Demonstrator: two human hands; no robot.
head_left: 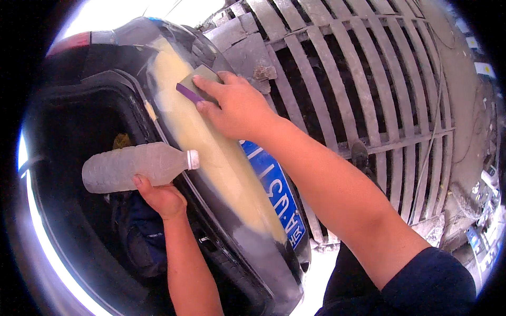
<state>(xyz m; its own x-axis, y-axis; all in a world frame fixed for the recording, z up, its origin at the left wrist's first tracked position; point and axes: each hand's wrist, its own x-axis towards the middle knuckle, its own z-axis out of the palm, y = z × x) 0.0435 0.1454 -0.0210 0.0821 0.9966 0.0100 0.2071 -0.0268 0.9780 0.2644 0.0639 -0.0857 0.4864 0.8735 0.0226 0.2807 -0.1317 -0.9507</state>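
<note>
My right hand (234, 102) grips a sanding block (202, 83), greyish-green with a purple layer along one edge. The block lies against the upper part of a long yellow filler patch (211, 163) on the car's dark rear bumper (258, 258). My left hand (161, 197) is closed round a cloudy plastic bottle (134, 167) with a white cap. That bottle lies nearly level over the open trunk, its cap pointing right toward the patch. The fingers under the bottle are mostly hidden.
A blue license plate (271, 189) sits on the bumper just right of the patch. Inside the open trunk (68, 226) is a dark blue bag (139, 231). A slatted metal floor grate (363, 79) spreads to the right, with a shoe (360, 155) on it. A red tail light (68, 43) is at upper left.
</note>
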